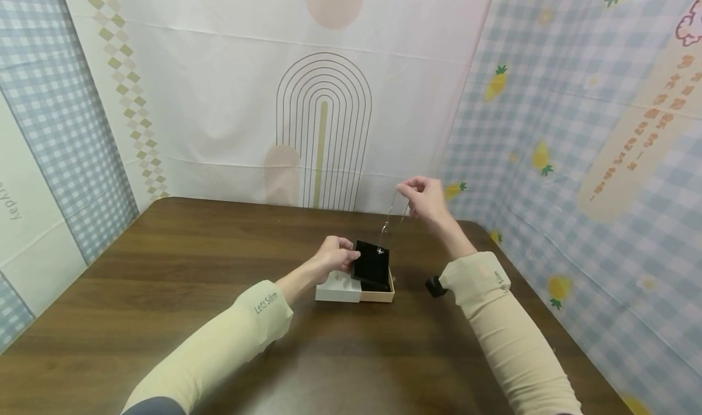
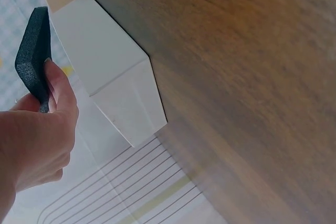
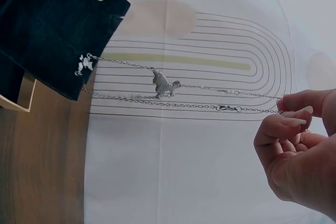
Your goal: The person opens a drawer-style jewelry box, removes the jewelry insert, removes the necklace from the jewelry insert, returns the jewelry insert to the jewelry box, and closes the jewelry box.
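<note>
My left hand [image 1: 333, 255] pinches a black foam pad [image 1: 372, 264] by its edge, with the thumb on its face. The pad is tilted up over an open white box [image 1: 337, 288]. Above and to the right, my right hand [image 1: 425, 198] pinches a thin silver necklace [image 3: 167, 85] between thumb and fingertips. Its chain runs from those fingers down to the pad, and an animal-shaped pendant hangs midway along it. A second small silver charm [image 3: 84, 64] lies against the pad's face. In the left wrist view the pad shows edge-on beside the box.
The box stands on a brown wooden table [image 1: 219, 269], its tan inner tray [image 1: 378, 295] slid partly out to the right. A patterned white cloth [image 1: 219, 98] hangs behind the table, and a blue checked cloth [image 1: 548, 177] hangs on the right.
</note>
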A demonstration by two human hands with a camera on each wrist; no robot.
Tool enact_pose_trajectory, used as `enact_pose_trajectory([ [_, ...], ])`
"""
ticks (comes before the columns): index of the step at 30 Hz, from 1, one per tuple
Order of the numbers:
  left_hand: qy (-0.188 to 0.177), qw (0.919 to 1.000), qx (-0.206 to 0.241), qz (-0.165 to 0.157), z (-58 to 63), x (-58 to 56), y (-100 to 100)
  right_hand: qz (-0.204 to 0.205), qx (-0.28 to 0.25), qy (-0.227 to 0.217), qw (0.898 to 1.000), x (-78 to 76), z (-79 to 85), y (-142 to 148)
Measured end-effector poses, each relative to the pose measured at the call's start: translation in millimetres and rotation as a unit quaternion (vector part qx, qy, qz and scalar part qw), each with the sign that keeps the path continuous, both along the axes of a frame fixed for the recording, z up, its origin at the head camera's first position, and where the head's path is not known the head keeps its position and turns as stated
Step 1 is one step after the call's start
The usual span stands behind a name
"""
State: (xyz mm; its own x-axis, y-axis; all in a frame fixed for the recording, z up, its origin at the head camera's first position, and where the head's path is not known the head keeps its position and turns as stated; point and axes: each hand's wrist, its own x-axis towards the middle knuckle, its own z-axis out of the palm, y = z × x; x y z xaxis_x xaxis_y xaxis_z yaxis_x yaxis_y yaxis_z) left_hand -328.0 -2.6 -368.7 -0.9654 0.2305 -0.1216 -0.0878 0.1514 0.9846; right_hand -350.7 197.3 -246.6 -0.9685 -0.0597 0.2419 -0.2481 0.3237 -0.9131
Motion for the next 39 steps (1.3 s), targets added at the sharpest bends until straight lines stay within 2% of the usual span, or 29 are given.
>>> enact_pose_trajectory([
  [4, 0.001, 1.0, -0.007, 0.0, -0.8, 0.9, 0, 0.0, -0.017, 0.001, 1.0, -1.7, 2.4, 2],
  [13, 0.002, 1.0, -0.007, -0.002, -0.4, 2.0, 0, -0.009, -0.017, 0.007, 1.0, -1.7, 8.3, 8],
  [23, 0.011, 0.9997, -0.02, 0.0, -0.7, 1.2, 0, -0.024, -0.022, 0.002, 0.999, 19.0, 26.5, 1],
  [26, 0.016, 0.9997, -0.019, -0.003, -0.1, 2.3, 1, -0.027, -0.03, 0.005, 0.999, 14.9, 24.4, 4],
  [33, 0.02, 0.9996, -0.02, -0.001, 1.2, 4.8, 2, -0.039, -0.051, 0.013, 0.998, -7.4, 9.2, 15],
  [39, 0.021, 0.9995, -0.021, -0.004, 1.1, 6.7, 4, -0.05, -0.066, 0.018, 0.996, -5.9, 8.4, 15],
])
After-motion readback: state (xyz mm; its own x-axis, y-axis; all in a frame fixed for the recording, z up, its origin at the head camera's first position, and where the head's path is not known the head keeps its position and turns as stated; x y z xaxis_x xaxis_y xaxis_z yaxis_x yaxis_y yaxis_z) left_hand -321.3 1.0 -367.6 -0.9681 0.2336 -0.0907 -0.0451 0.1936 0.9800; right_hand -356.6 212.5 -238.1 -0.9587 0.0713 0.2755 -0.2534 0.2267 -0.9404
